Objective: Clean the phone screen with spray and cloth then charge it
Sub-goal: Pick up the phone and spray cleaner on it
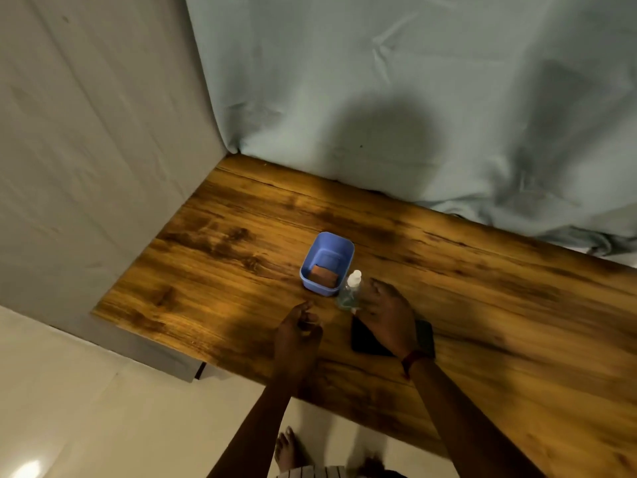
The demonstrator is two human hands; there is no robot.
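Note:
A clear spray bottle [351,289] with a white cap stands on the wooden table [499,305], just right of a blue plastic tub [327,262]. A folded brown cloth [323,276] lies inside the tub. A black phone [367,339] lies flat on the table, partly hidden under my right hand [387,313]. That hand hovers beside the bottle with fingers spread, close to it or touching it. My left hand [299,327] hangs over the table to the left of the phone, fingers loosely curled, holding nothing.
Grey-blue fabric [413,98] hangs behind the table and a pale sheet [86,150] covers the left side. The table's left and near edges drop to a light tiled floor [86,408], where my bare foot [287,450] shows.

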